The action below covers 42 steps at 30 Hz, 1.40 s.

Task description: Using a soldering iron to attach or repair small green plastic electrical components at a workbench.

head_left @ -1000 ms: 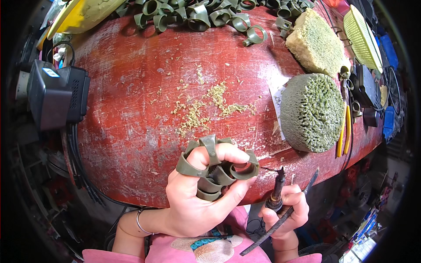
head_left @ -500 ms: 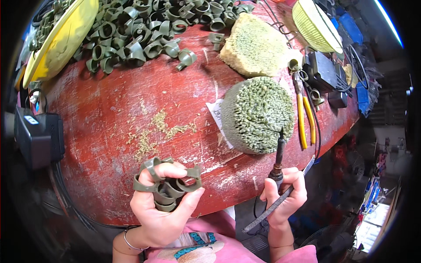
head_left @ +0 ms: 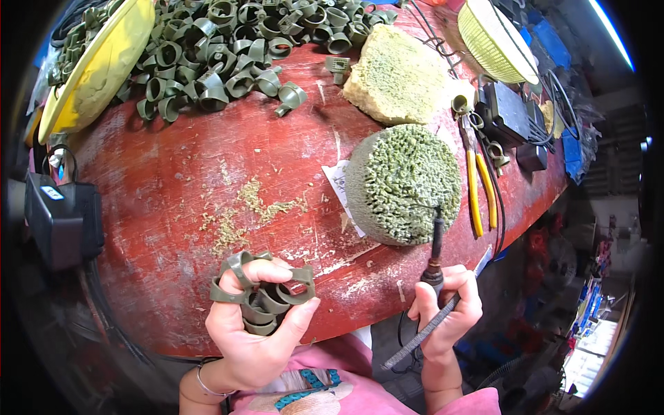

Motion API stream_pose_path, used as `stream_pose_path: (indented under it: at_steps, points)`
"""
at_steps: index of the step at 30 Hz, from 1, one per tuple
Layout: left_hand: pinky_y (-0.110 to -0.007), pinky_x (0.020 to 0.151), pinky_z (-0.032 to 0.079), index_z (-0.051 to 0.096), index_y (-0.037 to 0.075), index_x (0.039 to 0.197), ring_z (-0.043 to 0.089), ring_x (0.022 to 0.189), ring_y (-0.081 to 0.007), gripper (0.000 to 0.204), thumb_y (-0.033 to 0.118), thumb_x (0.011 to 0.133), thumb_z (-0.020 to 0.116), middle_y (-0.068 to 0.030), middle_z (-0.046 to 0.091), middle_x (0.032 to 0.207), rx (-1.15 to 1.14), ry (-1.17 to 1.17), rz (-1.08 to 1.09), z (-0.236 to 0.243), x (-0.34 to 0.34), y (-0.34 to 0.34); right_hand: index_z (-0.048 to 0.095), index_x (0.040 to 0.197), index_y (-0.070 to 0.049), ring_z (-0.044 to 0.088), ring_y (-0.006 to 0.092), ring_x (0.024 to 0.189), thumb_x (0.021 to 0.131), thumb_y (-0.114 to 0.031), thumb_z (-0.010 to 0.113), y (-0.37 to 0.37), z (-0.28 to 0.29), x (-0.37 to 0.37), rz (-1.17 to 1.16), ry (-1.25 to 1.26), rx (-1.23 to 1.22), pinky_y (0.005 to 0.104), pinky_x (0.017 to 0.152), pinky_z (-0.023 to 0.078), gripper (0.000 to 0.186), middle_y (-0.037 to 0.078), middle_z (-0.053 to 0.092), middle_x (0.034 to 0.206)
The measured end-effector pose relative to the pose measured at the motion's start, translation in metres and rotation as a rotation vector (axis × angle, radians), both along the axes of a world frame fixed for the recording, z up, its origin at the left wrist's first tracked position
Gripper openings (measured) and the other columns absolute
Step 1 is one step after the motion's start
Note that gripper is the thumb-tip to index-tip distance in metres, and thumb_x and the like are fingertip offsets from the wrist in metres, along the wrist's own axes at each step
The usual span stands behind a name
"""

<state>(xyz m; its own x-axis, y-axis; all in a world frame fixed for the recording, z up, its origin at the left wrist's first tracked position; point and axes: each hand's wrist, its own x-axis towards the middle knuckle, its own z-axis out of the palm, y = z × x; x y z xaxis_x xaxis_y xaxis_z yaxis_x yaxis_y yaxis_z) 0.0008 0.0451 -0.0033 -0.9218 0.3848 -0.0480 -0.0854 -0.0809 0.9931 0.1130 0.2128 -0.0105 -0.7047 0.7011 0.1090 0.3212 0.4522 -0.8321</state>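
Observation:
My left hand [head_left: 249,349] is closed round several olive-green plastic ring pieces [head_left: 259,301], some looped over its fingers. My right hand [head_left: 456,311] grips a dark soldering-iron-like tool [head_left: 430,273] together with a long dark rod, perhaps a file [head_left: 420,340], lying crosswise. The iron's tip overlaps the top of a round, porous grey-green block [head_left: 391,180]; whether it touches I cannot tell. A paper slip [head_left: 337,183] pokes out from under that block. Beside it lie yellow-handled pliers [head_left: 477,200].
Many similar rings [head_left: 214,83] are heaped on the red table [head_left: 159,207] by a yellow tray [head_left: 93,76]. A pale foam slab [head_left: 398,76], green basket [head_left: 494,38], black boxes with cables [head_left: 505,114] and crumbs [head_left: 249,204] are about. Another black device [head_left: 62,214] stands left.
The view has swung, bringing more of the heap into it. My right hand has raised the iron from the table's front edge to the round block. Little differs over the last half second.

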Motion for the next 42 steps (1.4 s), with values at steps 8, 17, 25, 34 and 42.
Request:
stream_pose_path:
  at_steps: [8,17,25,34,42]
  points:
    - [-0.023,0.069,0.047,0.049,-0.001,0.098,0.057,0.079,-0.0096,0.032,-0.010,0.071,0.063,-0.0079,0.058,0.090,0.092,-0.054,0.009,-0.002,0.002,0.002,0.048,0.076,-0.001,0.058,0.0178,0.056,0.060,-0.014,0.080,-0.028,0.003,0.020,0.307,0.107,-0.270,0.0244,0.049,0.045,0.038,0.011,0.059,0.068]
    - [-0.027,0.068,0.043,0.043,0.002,0.100,0.050,0.075,-0.0126,0.040,-0.016,0.068,0.058,-0.0110,0.051,0.085,0.084,-0.044,-0.073,-0.004,-0.001,-0.001,0.046,0.075,-0.002,0.058,0.0178,0.055,0.060,-0.017,0.081,-0.031,-0.006,0.014,0.415,0.046,-0.092,0.0241,0.048,0.045,0.041,0.012,0.058,0.068]
    - [-0.026,0.067,0.043,0.043,0.001,0.099,0.051,0.075,-0.0138,0.039,-0.016,0.068,0.059,-0.0114,0.051,0.085,0.049,0.043,-0.089,-0.007,-0.003,-0.003,0.044,0.075,-0.001,0.058,0.0191,0.055,0.060,-0.016,0.081,-0.033,-0.005,0.015,0.408,0.040,-0.113,0.0244,0.047,0.045,0.042,0.014,0.058,0.067]
    - [-0.025,0.067,0.043,0.042,0.001,0.100,0.051,0.077,-0.0130,0.041,-0.016,0.067,0.061,-0.0113,0.050,0.088,0.037,0.046,-0.098,-0.007,-0.002,-0.003,0.045,0.075,-0.001,0.058,0.0189,0.055,0.060,-0.015,0.080,-0.031,-0.004,0.012,0.431,0.036,-0.086,0.0242,0.047,0.045,0.042,0.014,0.058,0.067]
    - [-0.025,0.068,0.043,0.042,0.001,0.101,0.051,0.078,-0.0131,0.041,-0.015,0.068,0.060,-0.0111,0.049,0.089,0.077,0.050,-0.112,-0.007,-0.004,-0.003,0.044,0.076,-0.001,0.057,0.0181,0.054,0.060,-0.015,0.080,-0.032,-0.005,0.017,0.409,0.020,-0.140,0.0238,0.047,0.045,0.042,0.014,0.058,0.068]
